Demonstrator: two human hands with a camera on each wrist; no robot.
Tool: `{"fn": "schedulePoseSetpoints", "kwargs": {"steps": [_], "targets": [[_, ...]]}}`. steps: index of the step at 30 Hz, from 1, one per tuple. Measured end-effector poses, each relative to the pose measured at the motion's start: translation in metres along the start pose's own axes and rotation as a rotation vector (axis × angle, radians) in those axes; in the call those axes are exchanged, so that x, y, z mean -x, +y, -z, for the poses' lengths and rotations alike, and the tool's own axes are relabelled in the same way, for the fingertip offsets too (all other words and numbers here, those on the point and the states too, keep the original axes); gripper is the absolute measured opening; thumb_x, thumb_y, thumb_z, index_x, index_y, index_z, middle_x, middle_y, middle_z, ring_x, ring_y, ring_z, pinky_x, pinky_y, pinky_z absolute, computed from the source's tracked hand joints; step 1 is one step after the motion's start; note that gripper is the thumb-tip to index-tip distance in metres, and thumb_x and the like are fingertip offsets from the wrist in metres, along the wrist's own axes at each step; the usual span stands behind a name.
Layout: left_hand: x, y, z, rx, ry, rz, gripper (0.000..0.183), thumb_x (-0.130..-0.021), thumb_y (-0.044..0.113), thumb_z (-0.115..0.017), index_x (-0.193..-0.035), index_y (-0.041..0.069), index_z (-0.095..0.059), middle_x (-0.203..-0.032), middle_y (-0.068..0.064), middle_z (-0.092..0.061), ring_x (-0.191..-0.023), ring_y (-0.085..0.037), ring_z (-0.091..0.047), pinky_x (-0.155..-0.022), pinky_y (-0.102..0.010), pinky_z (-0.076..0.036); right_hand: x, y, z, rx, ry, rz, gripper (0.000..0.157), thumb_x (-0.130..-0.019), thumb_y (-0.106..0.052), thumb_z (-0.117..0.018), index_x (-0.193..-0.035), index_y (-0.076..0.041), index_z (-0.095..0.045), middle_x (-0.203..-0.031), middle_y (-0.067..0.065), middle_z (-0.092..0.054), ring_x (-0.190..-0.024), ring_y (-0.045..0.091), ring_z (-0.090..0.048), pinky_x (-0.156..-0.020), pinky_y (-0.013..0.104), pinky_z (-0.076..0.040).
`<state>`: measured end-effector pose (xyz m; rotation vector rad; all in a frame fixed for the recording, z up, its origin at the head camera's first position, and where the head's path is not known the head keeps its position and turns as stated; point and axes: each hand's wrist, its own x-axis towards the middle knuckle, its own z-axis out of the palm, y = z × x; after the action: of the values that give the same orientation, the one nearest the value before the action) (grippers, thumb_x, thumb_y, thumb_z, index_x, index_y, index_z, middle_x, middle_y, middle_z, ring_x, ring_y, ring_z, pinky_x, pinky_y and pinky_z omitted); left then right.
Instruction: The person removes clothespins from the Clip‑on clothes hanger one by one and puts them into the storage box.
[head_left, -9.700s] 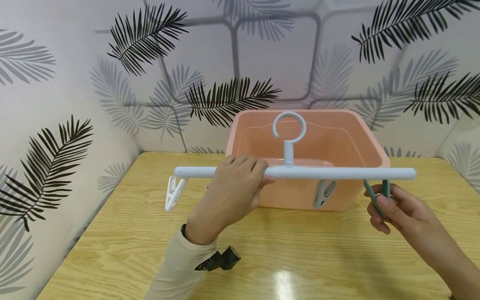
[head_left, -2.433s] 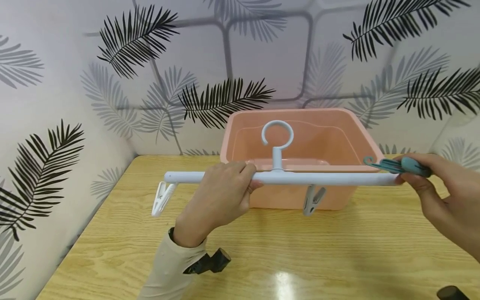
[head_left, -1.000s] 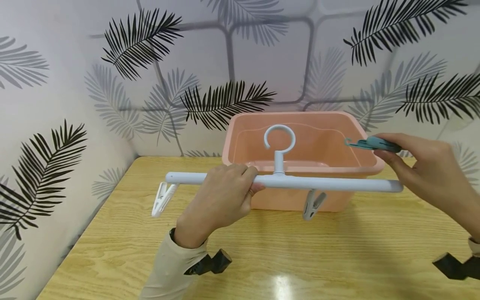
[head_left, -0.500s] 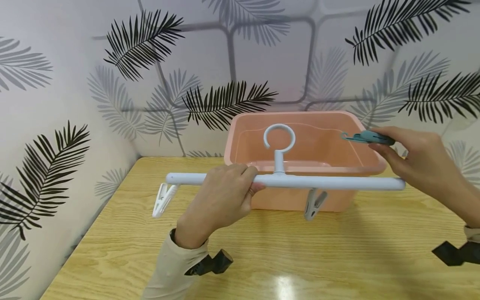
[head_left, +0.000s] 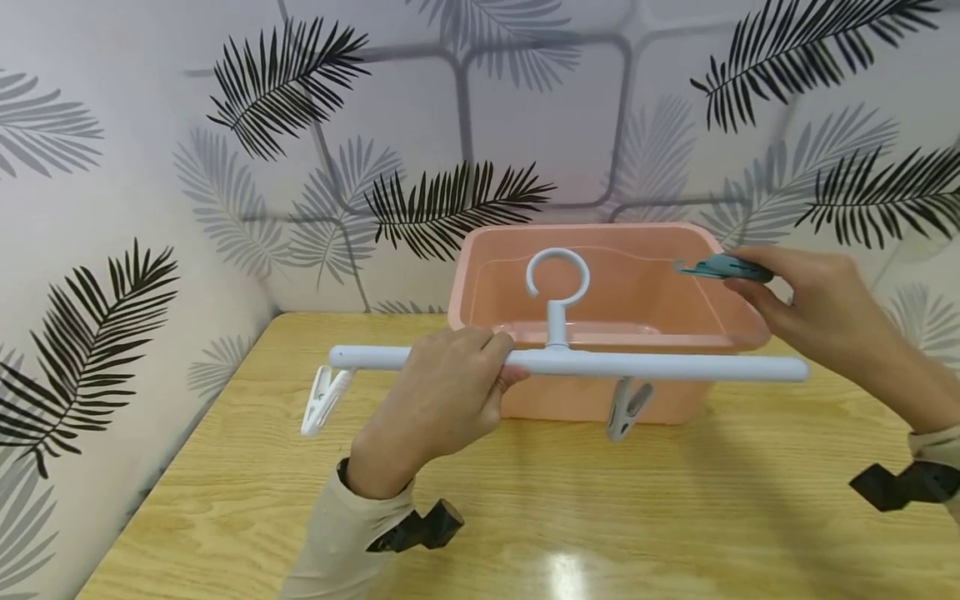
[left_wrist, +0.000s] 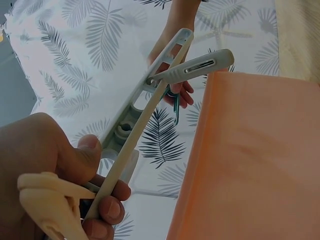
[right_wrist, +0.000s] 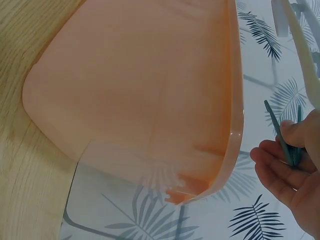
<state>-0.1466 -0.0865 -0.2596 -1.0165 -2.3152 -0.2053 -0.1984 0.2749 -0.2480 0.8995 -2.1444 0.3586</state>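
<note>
My left hand (head_left: pixel 442 392) grips the pale blue clip hanger (head_left: pixel 652 365) by its bar, left of the ring hook. A white clip (head_left: pixel 326 400) hangs under the bar's left end, and a grey clip (head_left: pixel 628 408) hangs right of the middle. In the left wrist view the bar's hollow underside (left_wrist: pixel 130 125) shows. My right hand (head_left: pixel 817 308) pinches a dark green clip (head_left: pixel 727 267) between thumb and fingers, apart from the bar and in front of the tub's right side. Its two legs spread apart in the right wrist view.
A pink plastic tub (head_left: pixel 562 400) stands on the wooden table (head_left: pixel 247 467) behind the hanger. Its rim (head_left: pixel 592 230) is close to the leaf-patterned wall (head_left: pixel 540 125). Black wrist cameras (head_left: pixel 431 527) sit on both sleeves.
The green clip was under the bar's right end at first; my right hand has since carried it above the bar and leftward in front of the tub. My left hand still holds the hanger.
</note>
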Motion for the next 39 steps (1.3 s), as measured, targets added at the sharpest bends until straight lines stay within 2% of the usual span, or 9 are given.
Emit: {"fn": "schedulePoseSetpoints", "kwargs": {"steps": [2, 3, 5, 7, 16, 24, 32, 39], "targets": [[0.0, 0.0, 0.0, 0.0, -0.002, 0.004, 0.027, -0.093, 0.025, -0.064, -0.075, 0.011, -0.05, -0.06, 0.004, -0.037, -0.051, -0.014, -0.042, -0.044, -0.028, -0.033, -0.002, 0.0, -0.002, -0.005, -0.01, -0.003, 0.021, -0.094, -0.016, -0.064, -0.108, -0.001, -0.067, -0.09, 0.011, -0.071, -0.071, 0.022, -0.063, -0.062, 0.019, -0.039], [0.001, 0.0, 0.001, 0.001, -0.004, 0.007, 0.027, -0.093, 0.025, -0.064, -0.074, 0.011, -0.05, -0.06, 0.004, -0.036, -0.051, -0.013, -0.041, -0.044, -0.027, -0.033, -0.003, -0.001, -0.002, -0.007, -0.014, -0.003, 0.021, -0.088, -0.005, -0.069, -0.108, -0.001, -0.066, -0.091, 0.011, -0.071, -0.069, 0.021, -0.062, -0.06, 0.019, -0.038], [0.001, 0.0, 0.001, -0.002, -0.004, 0.01, 0.027, -0.093, 0.024, -0.064, -0.074, 0.011, -0.05, -0.06, 0.004, -0.036, -0.051, -0.013, -0.041, -0.044, -0.027, -0.032, -0.005, -0.001, -0.003, -0.005, -0.022, -0.003, 0.039, -0.073, 0.012, -0.075, -0.109, -0.001, -0.066, -0.092, 0.012, -0.071, -0.066, 0.019, -0.059, -0.058, 0.019, -0.035], [0.001, 0.0, 0.001, -0.007, -0.001, 0.01, 0.026, -0.093, 0.024, -0.064, -0.074, 0.011, -0.05, -0.06, 0.004, -0.036, -0.051, -0.013, -0.041, -0.044, -0.028, -0.032, -0.007, -0.001, -0.004, -0.004, -0.019, -0.001, 0.044, -0.068, 0.016, -0.076, -0.108, -0.001, -0.066, -0.091, 0.011, -0.071, -0.065, 0.019, -0.059, -0.058, 0.019, -0.036], [0.001, -0.001, 0.004, -0.018, 0.02, -0.002, 0.027, -0.093, 0.026, -0.064, -0.075, 0.01, -0.05, -0.059, 0.004, -0.035, -0.05, -0.014, -0.041, -0.043, -0.028, -0.031, -0.011, 0.004, -0.01, -0.032, -0.032, 0.042, 0.042, -0.07, 0.015, -0.076, -0.107, -0.004, -0.067, -0.088, 0.007, -0.071, -0.063, 0.015, -0.059, -0.058, 0.02, -0.038], [0.002, 0.0, 0.005, -0.011, 0.014, 0.005, 0.027, -0.093, 0.025, -0.064, -0.075, 0.011, -0.05, -0.06, 0.005, -0.037, -0.05, -0.014, -0.043, -0.043, -0.028, -0.032, -0.008, 0.009, -0.017, -0.031, -0.052, 0.007, 0.039, -0.067, 0.014, -0.078, -0.102, -0.002, -0.068, -0.085, 0.008, -0.071, -0.063, 0.013, -0.057, -0.058, 0.018, -0.038], [0.002, 0.001, 0.006, -0.013, 0.009, 0.007, 0.024, -0.093, 0.025, -0.064, -0.077, 0.011, -0.051, -0.06, 0.005, -0.039, -0.05, -0.014, -0.045, -0.043, -0.029, -0.033, -0.005, 0.013, -0.031, -0.076, -0.077, -0.028, 0.036, -0.069, 0.014, -0.077, -0.101, -0.001, -0.068, -0.079, 0.007, -0.069, -0.05, 0.004, -0.034, -0.051, 0.016, -0.024], [0.003, 0.0, 0.006, -0.017, 0.008, 0.002, 0.025, -0.093, 0.025, -0.064, -0.077, 0.01, -0.051, -0.06, 0.005, -0.04, -0.049, -0.014, -0.044, -0.043, -0.029, -0.033, -0.005, 0.015, -0.037, -0.094, -0.116, -0.01, 0.036, -0.071, 0.013, -0.076, -0.101, -0.002, -0.066, -0.074, 0.003, -0.066, -0.049, 0.002, -0.029, -0.048, 0.018, -0.023]]}}
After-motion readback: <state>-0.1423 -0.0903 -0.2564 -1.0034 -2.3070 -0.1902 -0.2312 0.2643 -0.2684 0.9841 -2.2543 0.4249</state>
